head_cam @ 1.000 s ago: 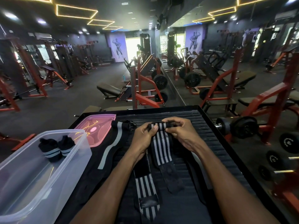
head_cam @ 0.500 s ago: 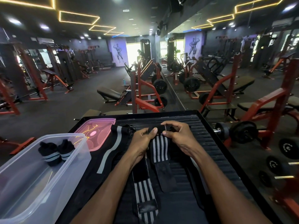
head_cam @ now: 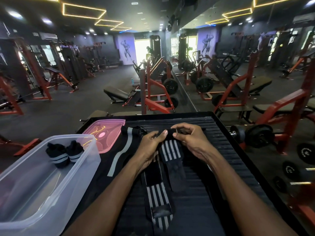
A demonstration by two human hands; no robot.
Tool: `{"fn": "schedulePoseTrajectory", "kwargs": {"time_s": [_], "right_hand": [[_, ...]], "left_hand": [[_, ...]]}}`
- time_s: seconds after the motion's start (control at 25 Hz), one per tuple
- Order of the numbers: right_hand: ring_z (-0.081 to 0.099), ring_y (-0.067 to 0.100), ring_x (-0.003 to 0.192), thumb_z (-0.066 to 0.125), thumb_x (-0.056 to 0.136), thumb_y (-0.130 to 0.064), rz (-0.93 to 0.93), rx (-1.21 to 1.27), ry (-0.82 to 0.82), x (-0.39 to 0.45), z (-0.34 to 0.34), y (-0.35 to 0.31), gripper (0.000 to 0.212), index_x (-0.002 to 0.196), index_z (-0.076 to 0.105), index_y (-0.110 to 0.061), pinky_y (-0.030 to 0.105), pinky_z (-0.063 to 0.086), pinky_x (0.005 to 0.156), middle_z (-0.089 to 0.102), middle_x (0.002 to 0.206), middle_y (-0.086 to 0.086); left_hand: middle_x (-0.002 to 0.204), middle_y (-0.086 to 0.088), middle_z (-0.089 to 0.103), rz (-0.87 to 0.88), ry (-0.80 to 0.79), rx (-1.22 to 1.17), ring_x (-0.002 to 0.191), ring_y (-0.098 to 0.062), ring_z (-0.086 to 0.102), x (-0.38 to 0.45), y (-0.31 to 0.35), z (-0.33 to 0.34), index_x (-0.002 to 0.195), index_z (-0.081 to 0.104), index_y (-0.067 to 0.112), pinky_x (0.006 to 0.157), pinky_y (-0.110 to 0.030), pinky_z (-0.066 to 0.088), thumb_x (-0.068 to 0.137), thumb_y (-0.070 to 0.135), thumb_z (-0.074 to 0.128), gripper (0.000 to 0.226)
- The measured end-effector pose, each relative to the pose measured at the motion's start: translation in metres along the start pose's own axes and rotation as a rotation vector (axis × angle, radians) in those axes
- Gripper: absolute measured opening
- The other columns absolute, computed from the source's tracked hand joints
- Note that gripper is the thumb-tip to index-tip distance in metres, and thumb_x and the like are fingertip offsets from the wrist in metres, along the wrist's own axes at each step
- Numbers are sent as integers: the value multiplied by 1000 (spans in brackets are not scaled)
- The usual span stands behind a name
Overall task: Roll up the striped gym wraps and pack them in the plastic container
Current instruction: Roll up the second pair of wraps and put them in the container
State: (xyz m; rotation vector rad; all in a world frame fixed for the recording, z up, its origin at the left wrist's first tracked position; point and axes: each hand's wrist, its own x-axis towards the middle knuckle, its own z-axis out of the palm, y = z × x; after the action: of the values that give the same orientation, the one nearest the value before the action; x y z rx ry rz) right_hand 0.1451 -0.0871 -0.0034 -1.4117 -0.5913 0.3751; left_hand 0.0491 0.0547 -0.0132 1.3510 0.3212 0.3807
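Rolling under way near the far edge of the black ribbed tabletop [head_cam: 221, 133]. Left hand [head_cam: 150, 145] and right hand [head_cam: 190, 142] both pinched shut on the rolled end of a striped gym wrap [head_cam: 170, 150], thumbs and fingertips pressing from either side, probably to keep the coil tight and straight. Loose tail trailing toward the near edge. Another unrolled wrap [head_cam: 158, 198] just beside it. Two finished rolls [head_cam: 64, 154] already inside the clear plastic container [head_cam: 42, 193] at the left edge, pink lid [head_cam: 105, 133] behind. Dim gym around, red machines, neon ceiling lights.

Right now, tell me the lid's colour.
The lid is translucent pink, seen clearly in the head view.
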Motion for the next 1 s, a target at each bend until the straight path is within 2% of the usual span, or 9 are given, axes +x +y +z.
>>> {"fn": "schedulePoseTrajectory", "kwargs": {"time_s": [0.12, 0.32, 0.4, 0.52, 0.6, 0.68, 0.8, 0.88, 1.0], "right_hand": [[69, 21, 101, 79, 80, 2, 7, 11, 14, -1, 6, -1, 27, 90, 80, -23, 34, 55, 90, 74, 99, 5], [73, 23, 89, 75, 88, -8, 110, 111, 17, -5, 10, -4, 11, 97, 77, -14, 44, 59, 82, 75, 95, 9], [72, 24, 86, 75, 85, 1, 52, 87, 35, -6, 9, -6, 20, 95, 78, -16, 41, 60, 75, 73, 88, 7], [71, 15, 79, 74, 80, 12, -3, 37, 14, -7, 10, -7, 34, 95, 78, -18, 39, 59, 76, 75, 90, 3], [71, 5, 79, 73, 77, 17, -39, 5, -7, -9, 10, -9, 40, 97, 78, -18, 27, 58, 72, 76, 95, -4], [73, 8, 86, 74, 79, 13, -9, 42, -44, -8, 10, -10, 38, 106, 77, -15, 26, 58, 74, 77, 102, -1], [65, 9, 61, 70, 90, -2, 160, 188, -111, -10, 10, -12, 22, 112, 71, -5, 28, 57, 61, 72, 89, 6], [70, 17, 73, 70, 90, -3, 151, 124, -88, -8, 10, -8, 15, 104, 73, -5, 40, 60, 74, 72, 93, 14], [71, 24, 96, 75, 81, 8, 27, 63, -16, -5, 8, -4, 27, 94, 79, -15, 47, 57, 94, 76, 101, 12]], "left_hand": [[107, -16, 75, 38, 14, 32, 104, -33, 71, 1, -2, -3, 111, 72, 6, 100, -51, 53, 92, 18, 69, 22], [111, -5, 76, 129, -3, 75, 110, -19, 69, -1, 3, -7, 117, 71, 13, 100, -34, 52, 90, -4, 64, 32], [106, -6, 76, 97, -16, 23, 102, -17, 71, -2, 4, -6, 115, 71, 12, 88, -27, 56, 88, -5, 66, 32], [98, -14, 76, 8, -18, -76, 88, -22, 73, -4, 6, -4, 106, 72, 2, 70, -28, 58, 90, 13, 70, 19], [94, -12, 77, 42, 21, 18, 87, -23, 73, -2, 3, -6, 101, 74, 5, 71, -30, 57, 91, 19, 70, 17], [92, -5, 78, 104, 36, 53, 88, -21, 72, 0, 3, -8, 98, 74, 13, 77, -30, 57, 91, 10, 68, 10], [101, -1, 78, 181, 18, 125, 96, -13, 72, -1, 4, -8, 107, 73, 13, 85, -26, 56, 89, -4, 65, 26], [101, 2, 77, 212, 7, 183, 95, -7, 71, -3, 5, -7, 107, 72, 17, 85, -22, 55, 89, -7, 63, 31], [105, -2, 75, 138, -29, 72, 99, -11, 71, -4, 6, -5, 109, 70, 16, 88, -27, 57, 91, -2, 63, 27]]}}
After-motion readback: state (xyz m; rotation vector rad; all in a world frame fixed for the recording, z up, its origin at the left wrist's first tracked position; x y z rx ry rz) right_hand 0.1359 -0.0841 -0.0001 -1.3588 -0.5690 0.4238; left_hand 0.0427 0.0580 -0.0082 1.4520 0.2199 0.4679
